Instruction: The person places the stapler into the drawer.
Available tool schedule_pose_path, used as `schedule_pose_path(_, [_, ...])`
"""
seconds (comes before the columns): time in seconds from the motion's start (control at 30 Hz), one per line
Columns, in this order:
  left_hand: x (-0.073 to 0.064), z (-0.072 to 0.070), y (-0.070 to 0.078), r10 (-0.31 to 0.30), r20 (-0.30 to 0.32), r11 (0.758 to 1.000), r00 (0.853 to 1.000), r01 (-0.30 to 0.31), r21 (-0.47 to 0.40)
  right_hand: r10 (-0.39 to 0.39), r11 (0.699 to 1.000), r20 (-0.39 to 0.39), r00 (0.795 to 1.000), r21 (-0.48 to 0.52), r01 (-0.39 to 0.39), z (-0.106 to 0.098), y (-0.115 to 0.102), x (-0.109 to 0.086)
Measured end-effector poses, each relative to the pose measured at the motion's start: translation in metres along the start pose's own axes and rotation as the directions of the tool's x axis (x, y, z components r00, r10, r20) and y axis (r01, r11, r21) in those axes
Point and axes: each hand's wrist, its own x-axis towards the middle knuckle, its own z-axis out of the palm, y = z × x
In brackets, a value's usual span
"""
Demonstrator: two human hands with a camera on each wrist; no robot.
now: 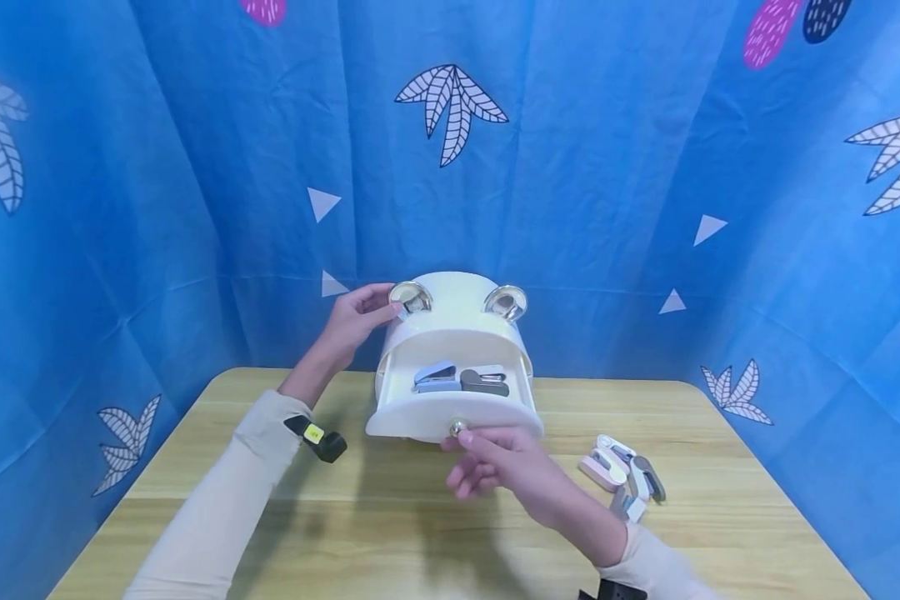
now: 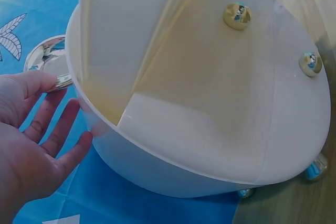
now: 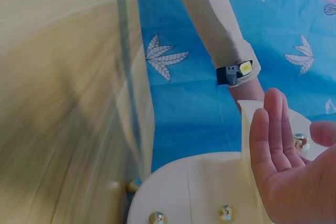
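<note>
A white rounded storage box (image 1: 457, 300) with two gold discs stands at the table's back, its upper drawer (image 1: 453, 410) pulled out. In the drawer lie a light blue stapler (image 1: 437, 377) and a dark grey stapler (image 1: 484, 382). My left hand (image 1: 356, 321) pinches the edge of the left gold disc (image 2: 47, 59) between thumb and forefinger, its other fingers by the box's side. My right hand (image 1: 506, 467) is at the drawer's gold knob (image 1: 457, 427), thumb tip right beside it. In the right wrist view its fingers (image 3: 273, 135) are straight, apart from the thumb.
Several small staplers (image 1: 622, 475) in pink, white and grey lie in a pile on the wooden table (image 1: 330, 517), right of my right hand. A blue patterned curtain (image 1: 607, 208) hangs close behind the box and along both sides. Lower gold knobs (image 2: 311, 64) stick out from the box front.
</note>
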Motion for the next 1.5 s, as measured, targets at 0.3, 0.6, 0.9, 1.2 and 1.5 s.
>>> schedule_pose_path(0.3, [0.000,0.001,0.001,0.016,-0.009,0.996,1.000,-0.015,0.085,-0.025,1.000,-0.073,0.997,0.006,0.026,0.007,-0.002,0.004])
schedule_pose_path(0.6, [0.000,0.001,0.003,0.061,0.040,0.988,0.997,-0.066,0.138,-0.040,0.999,-0.140,0.989,-0.021,0.037,0.001,-0.009,0.019])
schedule_pose_path(0.9, [0.000,0.000,0.003,0.039,0.044,0.989,0.998,-0.045,0.139,-0.035,0.999,-0.165,0.986,-0.023,0.032,-0.005,-0.011,0.032])
schedule_pose_path(1.2, [-0.005,0.001,0.007,0.042,0.048,0.990,0.998,-0.048,0.133,-0.036,0.999,-0.211,0.977,-0.037,0.029,-0.011,-0.013,0.047])
schedule_pose_path(1.5, [-0.007,0.002,0.010,0.047,0.048,0.991,0.998,-0.053,0.126,-0.034,0.999,-0.249,0.968,-0.014,0.032,-0.016,-0.016,0.062])
